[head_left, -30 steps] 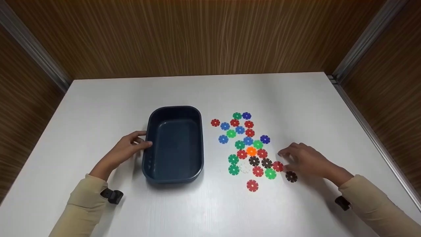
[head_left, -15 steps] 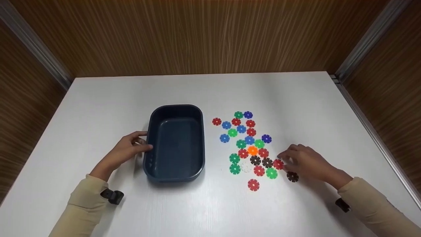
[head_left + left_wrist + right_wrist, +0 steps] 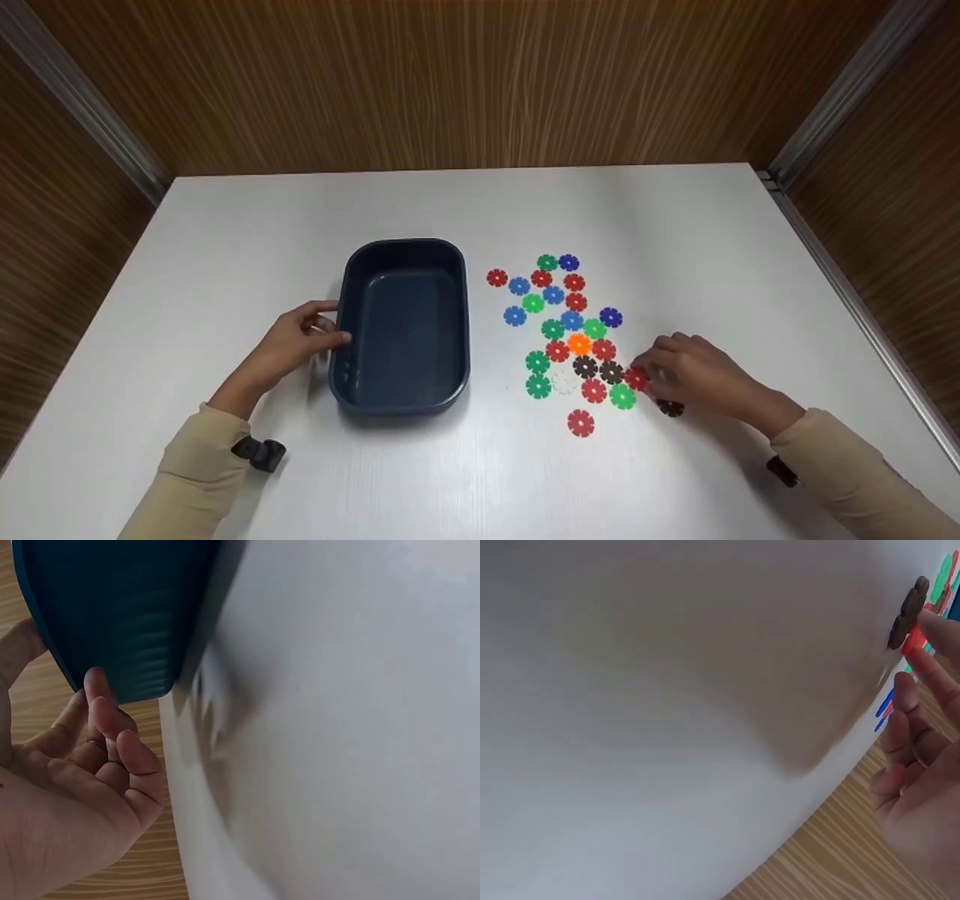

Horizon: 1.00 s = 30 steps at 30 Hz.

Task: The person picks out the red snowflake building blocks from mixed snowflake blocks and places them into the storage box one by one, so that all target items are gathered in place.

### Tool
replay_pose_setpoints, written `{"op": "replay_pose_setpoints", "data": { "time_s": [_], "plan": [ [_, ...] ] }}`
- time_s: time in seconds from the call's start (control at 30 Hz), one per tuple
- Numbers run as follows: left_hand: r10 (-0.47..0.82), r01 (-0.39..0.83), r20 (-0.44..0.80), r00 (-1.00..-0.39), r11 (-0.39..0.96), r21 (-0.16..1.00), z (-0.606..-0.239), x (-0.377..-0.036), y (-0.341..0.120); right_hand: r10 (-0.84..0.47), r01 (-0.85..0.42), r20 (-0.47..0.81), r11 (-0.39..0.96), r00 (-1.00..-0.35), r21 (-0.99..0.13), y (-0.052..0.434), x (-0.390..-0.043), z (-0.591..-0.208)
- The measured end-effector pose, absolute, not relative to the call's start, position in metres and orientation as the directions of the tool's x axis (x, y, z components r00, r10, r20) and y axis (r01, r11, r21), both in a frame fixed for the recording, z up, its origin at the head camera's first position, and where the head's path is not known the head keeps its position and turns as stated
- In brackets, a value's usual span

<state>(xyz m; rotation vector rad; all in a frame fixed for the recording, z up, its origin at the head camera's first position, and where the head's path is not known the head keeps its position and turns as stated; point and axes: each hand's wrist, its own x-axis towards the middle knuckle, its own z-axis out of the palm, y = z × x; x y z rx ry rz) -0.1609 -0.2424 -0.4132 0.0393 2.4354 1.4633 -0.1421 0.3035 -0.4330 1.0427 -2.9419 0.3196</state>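
the left hand (image 3: 289,346) rested open against the tub (image 3: 403,327) at nine o'clock; the right hand (image 3: 690,373) pinched a red disc (image 3: 637,379) (likely the pickup step), needing a clean lift next.

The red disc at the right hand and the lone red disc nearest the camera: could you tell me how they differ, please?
The red disc at the right hand is touched by the right hand; the lone red disc lies untouched. The first sits beside a green disc; the lone one lies apart from the cluster. Both are red, notched and flat on the white table.
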Motion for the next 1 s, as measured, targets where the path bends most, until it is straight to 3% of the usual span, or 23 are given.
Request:
{"op": "replay_pose_setpoints", "data": {
  "time_s": [0.2,0.33,1.0],
  "plan": [
    [0.175,-0.12,-0.229,-0.958,0.48,0.869,-0.413,-0.16,-0.241,-0.692,-0.701,0.139,0.713,-0.709,-0.025,0.301,-0.143,-0.436],
    [0.177,-0.116,-0.222,-0.959,0.468,0.876,-0.413,-0.16,-0.24,-0.705,-0.711,0.157,0.703,-0.692,0.025,0.301,-0.145,-0.436],
    [0.182,-0.133,-0.229,-0.956,0.427,0.894,-0.417,-0.159,-0.242,-0.645,-0.676,0.216,0.727,-0.733,-0.124,0.273,-0.163,-0.4]
  ]
}}
